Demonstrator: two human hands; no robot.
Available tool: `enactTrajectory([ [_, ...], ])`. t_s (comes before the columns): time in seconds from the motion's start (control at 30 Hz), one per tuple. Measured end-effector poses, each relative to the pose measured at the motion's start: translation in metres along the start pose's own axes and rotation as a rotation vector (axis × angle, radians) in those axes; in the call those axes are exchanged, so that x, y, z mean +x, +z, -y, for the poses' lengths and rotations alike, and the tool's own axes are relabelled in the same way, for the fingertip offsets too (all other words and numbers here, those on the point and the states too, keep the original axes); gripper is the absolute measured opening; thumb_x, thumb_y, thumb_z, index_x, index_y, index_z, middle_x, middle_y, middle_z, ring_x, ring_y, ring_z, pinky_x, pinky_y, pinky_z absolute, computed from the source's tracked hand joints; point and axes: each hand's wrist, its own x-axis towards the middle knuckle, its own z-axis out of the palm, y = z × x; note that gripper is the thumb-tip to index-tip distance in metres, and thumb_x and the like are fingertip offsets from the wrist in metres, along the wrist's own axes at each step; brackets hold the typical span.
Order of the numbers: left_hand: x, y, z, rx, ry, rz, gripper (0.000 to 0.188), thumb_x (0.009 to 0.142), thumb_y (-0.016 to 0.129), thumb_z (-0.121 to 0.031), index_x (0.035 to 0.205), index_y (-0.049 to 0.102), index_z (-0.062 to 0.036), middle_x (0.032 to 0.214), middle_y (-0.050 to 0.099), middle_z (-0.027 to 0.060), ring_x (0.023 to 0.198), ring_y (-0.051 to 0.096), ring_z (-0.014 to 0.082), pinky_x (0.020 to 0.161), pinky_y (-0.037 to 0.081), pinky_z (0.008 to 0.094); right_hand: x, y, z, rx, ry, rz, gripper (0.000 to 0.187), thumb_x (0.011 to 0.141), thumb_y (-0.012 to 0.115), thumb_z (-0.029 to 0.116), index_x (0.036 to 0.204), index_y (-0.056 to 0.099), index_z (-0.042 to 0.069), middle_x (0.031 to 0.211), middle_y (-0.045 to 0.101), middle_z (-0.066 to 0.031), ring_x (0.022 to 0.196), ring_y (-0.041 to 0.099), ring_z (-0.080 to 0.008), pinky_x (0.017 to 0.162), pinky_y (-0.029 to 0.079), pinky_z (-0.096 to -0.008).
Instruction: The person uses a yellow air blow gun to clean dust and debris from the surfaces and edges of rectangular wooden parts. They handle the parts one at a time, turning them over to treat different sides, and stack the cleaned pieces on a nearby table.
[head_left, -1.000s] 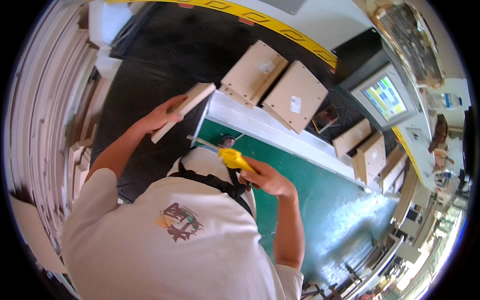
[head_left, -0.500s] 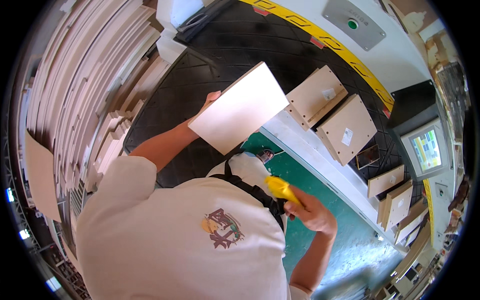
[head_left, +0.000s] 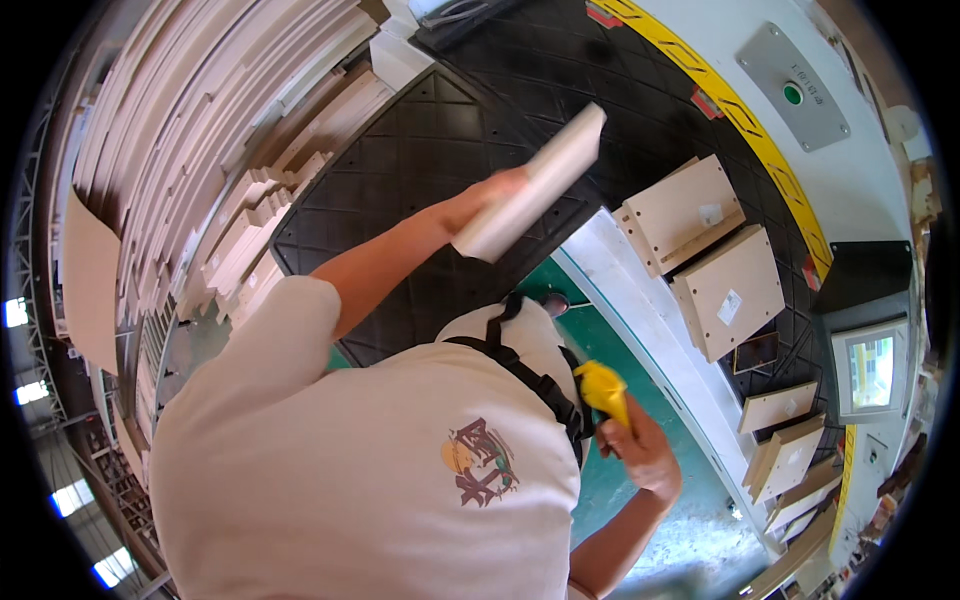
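Note:
My left hand point(head_left: 488, 197) grips a pale rectangular wood board point(head_left: 535, 188) by one long side. The board is tilted almost edge-on and slightly blurred, held above the black ribbed surface point(head_left: 400, 200). Low on the right, my right hand point(head_left: 645, 460) is closed around a yellow hand tool point(head_left: 602, 388), which points upward beside the black strap at my waist. Its exact kind does not show clearly. To the right of the board lie two drilled panels with white labels, a farther panel point(head_left: 685, 205) and a nearer panel point(head_left: 735, 300).
Stacked boards point(head_left: 220, 90) fill the left side. A white machine with a yellow striped band point(head_left: 740, 110) and a green button point(head_left: 793, 94) curves along the right. A monitor point(head_left: 870, 370) stands near smaller labelled panels point(head_left: 785, 460). Green floor point(head_left: 690, 520) shows below.
The board has turned from showing its broad face to nearly edge-on and moved to the right. The yellow tool remains in my right hand, and the whole view has shifted a little.

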Motion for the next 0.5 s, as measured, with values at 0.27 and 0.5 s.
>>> enactTrajectory([
  [0.27,-0.022,0.0,0.043,1.524,0.201,-0.529,0.113,0.059,0.091,-0.048,0.156,0.042,-0.0169,0.163,0.033,0.0169,0.146,0.028,0.049,0.114,0.025,0.0625,0.041,-0.004,0.014,-0.144,0.075,-0.009,0.056,0.109,0.053,0.028,0.156,0.041,0.0,0.082,0.062,-0.0061,0.07,0.057,-0.0129,0.066,0.049,-0.0307],
  [0.5,-0.048,-0.05,0.09,1.354,0.233,-0.556,0.08,0.086,0.076,-0.04,0.154,0.046,-0.0093,0.161,0.041,0.0168,0.15,0.036,0.0371,0.123,0.025,0.0521,0.07,0.0,0.029,-0.401,0.168,-0.13,0.067,0.107,0.053,0.045,0.158,0.039,0.005,0.088,0.067,-0.0124,0.077,0.063,-0.0206,0.072,0.052,-0.0367],
])
